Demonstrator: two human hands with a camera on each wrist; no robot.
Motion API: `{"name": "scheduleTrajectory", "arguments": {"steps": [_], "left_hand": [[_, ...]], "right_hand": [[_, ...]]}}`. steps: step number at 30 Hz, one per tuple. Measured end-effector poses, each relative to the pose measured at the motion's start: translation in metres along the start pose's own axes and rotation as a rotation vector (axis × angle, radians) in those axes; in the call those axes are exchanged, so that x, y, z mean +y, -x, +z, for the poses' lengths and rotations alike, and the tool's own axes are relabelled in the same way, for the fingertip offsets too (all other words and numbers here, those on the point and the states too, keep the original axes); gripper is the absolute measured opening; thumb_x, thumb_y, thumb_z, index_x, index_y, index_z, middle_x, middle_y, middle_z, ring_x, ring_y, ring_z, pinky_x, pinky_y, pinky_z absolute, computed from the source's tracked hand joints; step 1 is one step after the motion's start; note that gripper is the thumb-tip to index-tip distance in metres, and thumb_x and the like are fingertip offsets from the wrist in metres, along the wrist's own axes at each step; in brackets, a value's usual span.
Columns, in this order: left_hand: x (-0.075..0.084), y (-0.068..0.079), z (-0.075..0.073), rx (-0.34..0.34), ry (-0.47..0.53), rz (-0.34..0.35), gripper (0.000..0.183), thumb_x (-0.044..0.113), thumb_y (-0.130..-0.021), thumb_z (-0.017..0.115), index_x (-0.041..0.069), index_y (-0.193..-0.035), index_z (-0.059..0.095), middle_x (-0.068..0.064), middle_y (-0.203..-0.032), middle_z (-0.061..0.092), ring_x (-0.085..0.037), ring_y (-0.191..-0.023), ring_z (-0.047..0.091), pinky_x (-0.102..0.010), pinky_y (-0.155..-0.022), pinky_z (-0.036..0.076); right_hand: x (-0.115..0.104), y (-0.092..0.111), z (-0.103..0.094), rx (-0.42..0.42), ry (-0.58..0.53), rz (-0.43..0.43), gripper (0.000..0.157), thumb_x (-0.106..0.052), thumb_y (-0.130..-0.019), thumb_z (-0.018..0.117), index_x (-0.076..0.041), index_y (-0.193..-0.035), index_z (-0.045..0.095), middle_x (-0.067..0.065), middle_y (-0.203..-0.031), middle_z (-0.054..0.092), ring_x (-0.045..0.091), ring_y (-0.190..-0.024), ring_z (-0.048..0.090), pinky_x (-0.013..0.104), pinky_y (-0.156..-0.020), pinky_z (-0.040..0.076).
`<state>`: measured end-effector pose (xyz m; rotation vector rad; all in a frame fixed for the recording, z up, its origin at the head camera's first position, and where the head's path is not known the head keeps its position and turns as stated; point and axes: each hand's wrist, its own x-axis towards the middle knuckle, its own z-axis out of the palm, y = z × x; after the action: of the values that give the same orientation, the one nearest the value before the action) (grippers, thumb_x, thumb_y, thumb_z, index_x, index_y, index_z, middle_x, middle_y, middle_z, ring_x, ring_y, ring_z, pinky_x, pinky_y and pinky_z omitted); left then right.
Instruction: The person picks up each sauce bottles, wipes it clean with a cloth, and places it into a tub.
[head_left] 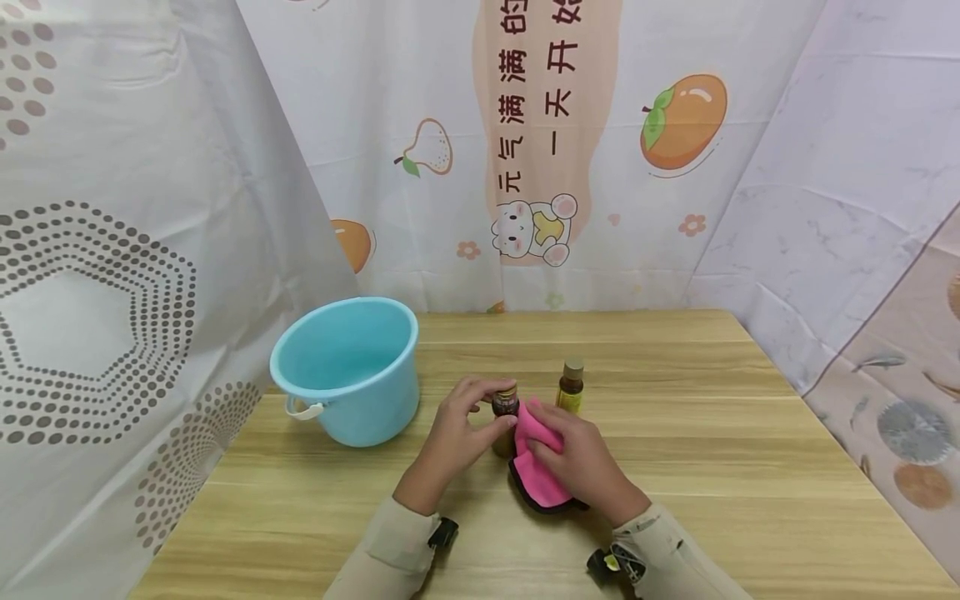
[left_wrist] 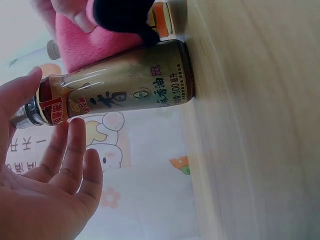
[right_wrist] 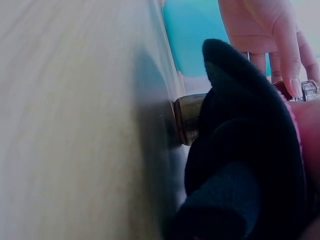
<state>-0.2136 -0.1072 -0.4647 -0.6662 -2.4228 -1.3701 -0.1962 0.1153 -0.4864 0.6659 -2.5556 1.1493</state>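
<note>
A small bottle of sesame oil (left_wrist: 130, 80) with a gold label and red neck band stands upright on the table. My left hand (head_left: 459, 425) pinches its top between thumb and index finger, while the other fingers stay loosely spread beside the neck. Close on the right, my right hand (head_left: 581, 454) grips a cloth (head_left: 542, 477), pink on one face and dark on the other. The pink face lies against the bottle's side. Dark folds of the cloth (right_wrist: 245, 130) fill much of the right wrist view and hide part of the bottle.
Another dark bottle (head_left: 571, 393) with a yellow label and brownish cap stands just behind my right hand. A light blue bucket (head_left: 378, 408) with a white handle sits at the left on the wooden table (head_left: 712, 442). Printed curtains (head_left: 427, 217) hang behind the table and along its sides.
</note>
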Motion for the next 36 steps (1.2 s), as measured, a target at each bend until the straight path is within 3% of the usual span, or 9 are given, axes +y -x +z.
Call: {"name": "scheduleTrajectory", "arguments": {"steps": [5,9,15,24,26,31,36], "left_hand": [[0.0011,0.0003,0.0004,0.001,-0.009,-0.008,0.044,0.031,-0.093,0.079,0.04,-0.134,0.066,0.013,-0.129,0.062,-0.009,-0.11,0.06,-0.044,-0.09,0.053],[0.0015,0.0001,0.0,-0.003,0.001,-0.009,0.045,0.028,-0.093,0.079,0.039,-0.134,0.066,0.012,-0.129,0.062,-0.009,-0.109,0.061,-0.05,-0.09,0.055],[0.0028,0.0,-0.001,-0.011,0.006,-0.013,0.043,0.026,-0.093,0.079,0.037,-0.134,0.067,0.011,-0.128,0.064,-0.011,-0.108,0.062,-0.055,-0.089,0.055],[0.0032,0.0005,-0.0016,-0.014,-0.015,-0.008,0.044,0.026,-0.095,0.077,0.039,-0.135,0.065,0.016,-0.129,0.064,-0.007,-0.108,0.062,-0.037,-0.088,0.054],[0.0023,0.0007,-0.0015,-0.018,-0.009,-0.009,0.045,0.025,-0.095,0.077,0.041,-0.135,0.065,0.017,-0.13,0.063,-0.007,-0.109,0.062,-0.039,-0.089,0.055],[0.0007,0.0004,-0.0017,-0.033,0.009,-0.009,0.043,0.024,-0.095,0.077,0.032,-0.137,0.066,0.017,-0.131,0.063,-0.007,-0.111,0.062,-0.05,-0.091,0.056],[0.002,0.0005,-0.0025,-0.033,0.0,0.002,0.043,0.023,-0.096,0.076,0.032,-0.137,0.066,0.017,-0.132,0.063,-0.007,-0.112,0.063,-0.043,-0.09,0.055]], "right_hand": [[0.0009,0.0009,0.0015,-0.044,0.014,0.056,0.055,-0.017,-0.09,0.082,-0.013,-0.142,0.065,0.006,-0.138,0.068,0.022,-0.123,0.066,0.043,-0.097,0.057],[0.0023,0.0007,0.0024,-0.042,0.016,0.057,0.054,-0.018,-0.09,0.082,-0.014,-0.141,0.066,0.004,-0.136,0.069,0.02,-0.12,0.067,0.042,-0.095,0.058],[0.0038,0.0007,0.0035,0.0,0.035,0.015,0.055,-0.021,-0.088,0.084,-0.017,-0.14,0.067,0.005,-0.136,0.069,0.02,-0.116,0.069,0.04,-0.09,0.059],[0.0016,-0.0003,0.0004,0.068,0.009,-0.074,0.055,-0.02,-0.087,0.085,-0.014,-0.139,0.067,0.009,-0.138,0.067,0.024,-0.12,0.068,0.041,-0.09,0.06],[0.0004,-0.0003,-0.0006,0.08,-0.004,-0.086,0.056,-0.019,-0.088,0.085,-0.013,-0.14,0.066,0.01,-0.14,0.066,0.025,-0.122,0.068,0.042,-0.091,0.06],[-0.0019,-0.0007,-0.0024,0.135,-0.04,-0.129,0.056,-0.015,-0.088,0.085,-0.013,-0.14,0.066,0.01,-0.14,0.066,0.025,-0.123,0.067,0.041,-0.092,0.06],[-0.0027,-0.002,-0.0033,0.191,-0.073,-0.172,0.056,-0.014,-0.088,0.084,-0.013,-0.141,0.065,0.01,-0.142,0.065,0.027,-0.127,0.065,0.032,-0.098,0.056]]}}
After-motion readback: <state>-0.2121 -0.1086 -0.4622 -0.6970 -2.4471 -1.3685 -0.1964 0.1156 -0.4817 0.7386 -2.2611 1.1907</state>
